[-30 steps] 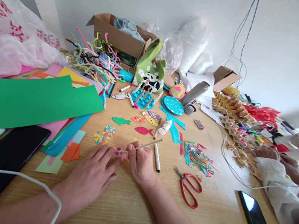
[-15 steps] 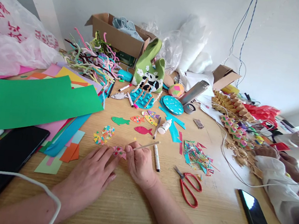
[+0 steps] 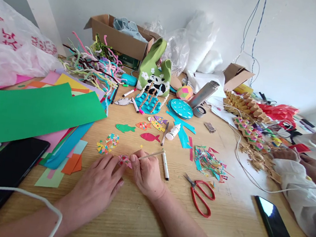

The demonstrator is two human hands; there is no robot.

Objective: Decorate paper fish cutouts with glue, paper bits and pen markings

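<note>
A small pink paper fish [image 3: 124, 161] with red spots lies on the wooden table between my hands. My left hand [image 3: 95, 184] rests flat beside it, fingers stretched out and fingertips at the fish's left edge. Closed in a pinch, my right hand [image 3: 147, 175] holds a thin wooden stick [image 3: 153, 155] at the fish's tail; the stick's lower tip is hidden by the fingers. Colourful paper bits [image 3: 112, 140] lie just beyond my left hand. Farther off are a green paper fish [image 3: 125, 128], a red paper fish [image 3: 150, 137] and a white glue bottle [image 3: 173, 132].
A white marker [image 3: 165, 166] and red-handled scissors [image 3: 202, 193] lie to the right, near a heap of paper scraps [image 3: 210, 163]. Green paper [image 3: 40, 113] covers the left side. Another person's sleeve [image 3: 290, 177] reaches in at the right, above a phone [image 3: 276, 233].
The view has shifted slightly. The stick's upper end has tilted a little lower in my right hand. Both hands stay at the pink fish.
</note>
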